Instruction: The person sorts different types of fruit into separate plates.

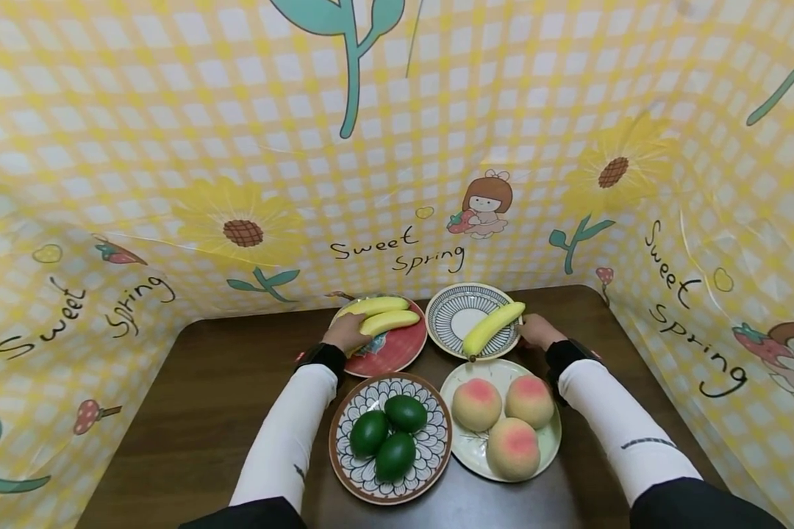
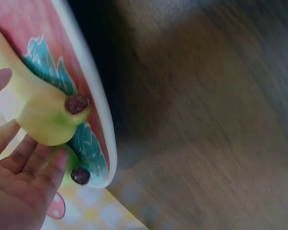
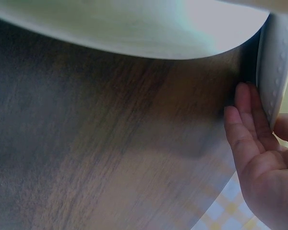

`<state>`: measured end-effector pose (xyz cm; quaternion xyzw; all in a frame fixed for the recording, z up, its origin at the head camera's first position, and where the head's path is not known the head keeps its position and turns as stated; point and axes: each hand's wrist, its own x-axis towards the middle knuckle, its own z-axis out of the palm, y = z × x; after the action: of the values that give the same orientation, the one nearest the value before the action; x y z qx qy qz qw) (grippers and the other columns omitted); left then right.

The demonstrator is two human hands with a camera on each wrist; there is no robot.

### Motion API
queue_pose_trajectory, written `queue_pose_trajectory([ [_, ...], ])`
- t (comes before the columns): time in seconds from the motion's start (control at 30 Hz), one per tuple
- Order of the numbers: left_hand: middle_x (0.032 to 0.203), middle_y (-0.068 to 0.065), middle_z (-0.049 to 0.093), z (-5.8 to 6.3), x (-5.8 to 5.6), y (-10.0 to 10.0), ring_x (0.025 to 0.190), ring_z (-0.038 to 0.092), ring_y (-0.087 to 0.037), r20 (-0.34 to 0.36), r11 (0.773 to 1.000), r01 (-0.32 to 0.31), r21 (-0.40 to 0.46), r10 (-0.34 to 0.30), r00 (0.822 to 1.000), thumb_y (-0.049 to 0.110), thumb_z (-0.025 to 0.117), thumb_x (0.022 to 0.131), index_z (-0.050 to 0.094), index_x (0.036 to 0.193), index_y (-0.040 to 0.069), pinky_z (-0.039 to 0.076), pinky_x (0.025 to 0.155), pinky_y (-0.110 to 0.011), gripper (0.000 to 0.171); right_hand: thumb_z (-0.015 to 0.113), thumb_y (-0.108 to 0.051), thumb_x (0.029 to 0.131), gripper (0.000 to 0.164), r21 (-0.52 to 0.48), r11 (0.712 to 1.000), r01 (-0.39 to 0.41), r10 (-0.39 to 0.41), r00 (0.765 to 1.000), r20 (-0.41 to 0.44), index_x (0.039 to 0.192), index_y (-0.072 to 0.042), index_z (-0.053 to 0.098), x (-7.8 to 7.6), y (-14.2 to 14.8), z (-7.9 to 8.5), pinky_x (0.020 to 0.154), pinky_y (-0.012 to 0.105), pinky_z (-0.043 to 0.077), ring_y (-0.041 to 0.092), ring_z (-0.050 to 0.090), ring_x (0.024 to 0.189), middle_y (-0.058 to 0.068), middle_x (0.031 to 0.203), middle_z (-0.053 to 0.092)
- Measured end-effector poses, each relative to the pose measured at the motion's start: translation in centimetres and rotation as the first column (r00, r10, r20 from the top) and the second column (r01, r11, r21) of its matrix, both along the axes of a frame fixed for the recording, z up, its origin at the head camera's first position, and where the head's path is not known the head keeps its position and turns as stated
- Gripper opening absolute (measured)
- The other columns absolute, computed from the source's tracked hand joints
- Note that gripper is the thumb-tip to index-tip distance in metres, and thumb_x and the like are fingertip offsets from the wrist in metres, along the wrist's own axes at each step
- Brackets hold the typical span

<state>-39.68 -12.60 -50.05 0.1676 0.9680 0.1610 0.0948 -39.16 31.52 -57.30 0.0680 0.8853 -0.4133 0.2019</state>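
Observation:
Two yellow bananas lie on the red plate (image 1: 397, 361) at the back. My left hand (image 1: 345, 334) has its thumb and fingers on either side of the nearer banana (image 1: 392, 321), close to its dark-tipped end in the left wrist view. The farther banana (image 1: 385, 303) lies beside it. To the right is a black-and-white patterned plate (image 1: 442, 316) carrying one banana (image 1: 492, 329) slantwise. My right hand (image 1: 540, 332) grips this plate's right rim, fingers under the edge and thumb on the other side in the right wrist view.
A brown-rimmed plate (image 1: 339, 441) with three dark green egg-shaped fruits (image 1: 395, 457) stands in front. Beside it, a pale green plate (image 1: 551, 448) holds three peaches (image 1: 512, 448). Yellow checked cloth (image 1: 370, 184) walls in the brown table (image 1: 205, 411) at the back and sides.

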Motion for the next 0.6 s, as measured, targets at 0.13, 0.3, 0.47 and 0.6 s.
queue_pose_trajectory([
  [0.13, 0.118, -0.021, 0.071, -0.6, 0.0, 0.5, 0.103, 0.065, -0.033, 0.028, 1.0, -0.009, 0.029, 0.009, 1.0, 0.011, 0.073, 0.085, 0.06, 0.134, -0.002, 0.052, 0.093, -0.047, 0.052, 0.043, -0.008, 0.104, 0.026, 0.017, 1.0, 0.004, -0.004, 1.0, 0.013, 0.116, 0.01, 0.059, 2.6, -1.8, 4.4, 0.082, 0.039, 0.061, 0.03, 0.07, 0.087, 0.022, 0.098, 0.068],
  [0.3, 0.126, -0.022, 0.069, -1.2, 0.3, 0.9, 0.106, 0.065, -0.033, 0.041, 0.998, -0.058, 0.026, 0.057, 0.998, 0.005, 0.072, 0.084, 0.054, 0.142, -0.002, 0.055, 0.093, -0.045, 0.061, 0.05, -0.018, 0.106, 0.029, -0.02, 0.998, -0.053, 0.052, 0.998, -0.026, 0.114, 0.007, 0.061, -1.8, 1.4, -2.6, 0.075, 0.038, 0.06, 0.028, 0.07, 0.081, 0.02, 0.094, 0.069],
  [0.47, 0.133, -0.023, 0.066, -0.9, 0.6, 1.3, 0.118, 0.064, -0.037, 0.012, 0.996, -0.084, 0.021, 0.083, 0.996, 0.004, 0.071, 0.086, 0.054, 0.142, -0.001, 0.052, 0.103, -0.049, 0.059, 0.046, -0.02, 0.107, 0.032, 0.0, 1.0, -0.023, 0.023, 1.0, -0.017, 0.119, 0.005, 0.06, -5.3, 3.5, -8.1, 0.074, 0.038, 0.06, 0.027, 0.07, 0.081, 0.018, 0.096, 0.069],
  [0.6, 0.133, -0.023, 0.066, -1.0, 0.8, 1.5, 0.121, 0.064, -0.037, -0.016, 0.997, -0.074, 0.02, 0.074, 0.997, 0.004, 0.07, 0.087, 0.056, 0.141, -0.002, 0.051, 0.105, -0.049, 0.056, 0.046, -0.016, 0.104, 0.027, -0.007, 1.0, -0.001, 0.001, 1.0, -0.019, 0.116, 0.002, 0.062, -5.7, 3.9, -9.0, 0.069, 0.034, 0.06, 0.023, 0.07, 0.077, 0.013, 0.092, 0.07],
])
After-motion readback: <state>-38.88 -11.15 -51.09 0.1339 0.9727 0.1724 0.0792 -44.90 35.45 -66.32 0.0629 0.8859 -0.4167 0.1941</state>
